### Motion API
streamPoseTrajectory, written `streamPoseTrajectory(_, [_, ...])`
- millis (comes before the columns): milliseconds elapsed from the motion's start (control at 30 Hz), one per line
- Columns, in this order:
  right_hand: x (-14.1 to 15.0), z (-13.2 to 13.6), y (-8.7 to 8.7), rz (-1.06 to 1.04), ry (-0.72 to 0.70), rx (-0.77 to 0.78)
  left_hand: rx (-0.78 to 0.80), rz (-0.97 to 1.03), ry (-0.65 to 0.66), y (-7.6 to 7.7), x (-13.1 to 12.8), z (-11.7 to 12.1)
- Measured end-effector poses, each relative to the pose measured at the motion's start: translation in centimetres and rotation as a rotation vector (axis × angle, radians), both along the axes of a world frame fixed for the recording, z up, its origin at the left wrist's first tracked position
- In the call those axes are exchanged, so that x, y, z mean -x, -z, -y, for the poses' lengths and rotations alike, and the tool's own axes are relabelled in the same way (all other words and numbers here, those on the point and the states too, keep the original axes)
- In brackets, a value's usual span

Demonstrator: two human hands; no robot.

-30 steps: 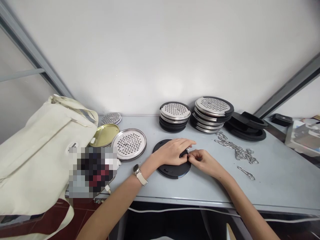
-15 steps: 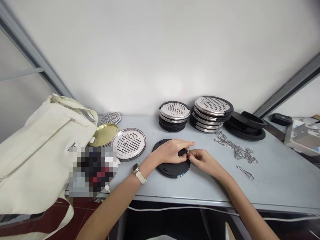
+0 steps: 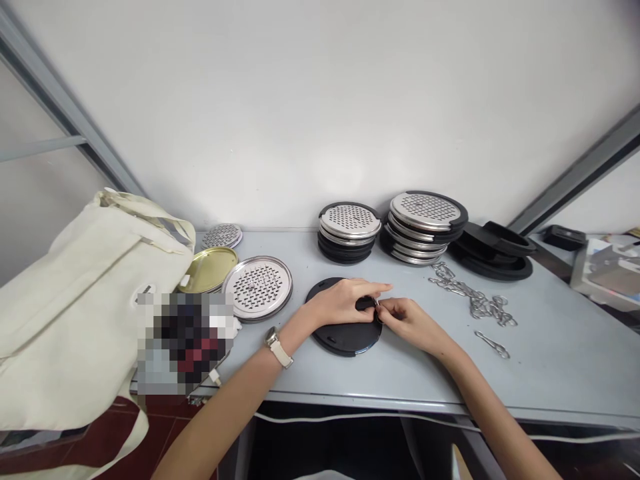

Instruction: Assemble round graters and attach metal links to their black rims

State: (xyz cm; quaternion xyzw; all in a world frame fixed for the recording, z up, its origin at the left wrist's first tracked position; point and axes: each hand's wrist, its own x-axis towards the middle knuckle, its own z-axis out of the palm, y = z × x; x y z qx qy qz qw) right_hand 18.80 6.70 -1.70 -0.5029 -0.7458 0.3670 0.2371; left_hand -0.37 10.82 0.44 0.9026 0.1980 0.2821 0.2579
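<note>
A round black disc [image 3: 345, 340] lies on the grey table in front of me, looking like the black rings in the stacks. My left hand [image 3: 345, 300] rests across its top, index finger stretched to the right, the thumb and other fingers closed at its right edge. At that same edge my right hand [image 3: 405, 320] pinches a small metal wire clip [image 3: 377, 302], mostly hidden by the fingertips. To the right, one loose wire clip [image 3: 493, 345] lies by itself near a pile of similar clips [image 3: 480, 303].
Two stacks of perforated metal grater plates with black rings [image 3: 350, 227] [image 3: 425, 223] stand by the wall. Black rings [image 3: 495, 253] lie right of them. Leftward are a grater plate [image 3: 257, 287], a gold lid [image 3: 210, 267] and a cream bag [image 3: 90, 300]. A white cable runs below the table edge.
Both hands stay at the disc's right edge, with only a very slight shift of the fingers. The metal clip shows between them in both frames.
</note>
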Motion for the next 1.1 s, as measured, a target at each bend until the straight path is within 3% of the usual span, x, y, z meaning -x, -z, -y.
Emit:
streamPoseTrajectory(333, [0.6, 0.5, -1.1, 0.105, 0.029, -0.113, 0.028, 0.015, -0.006, -0.3, 0.0, 0.1])
streamPoseTrajectory(633, [0.6, 0.5, -1.0, 0.243, 0.047, -0.267, -0.012, 0.003, -0.033, 0.1, -0.3, 0.1])
streamPoseTrajectory(1100, [0.6, 0.4, -1.1, 0.257, 0.043, -0.28, -0.128, -0.035, -0.076, -0.5, -0.4, 0.3])
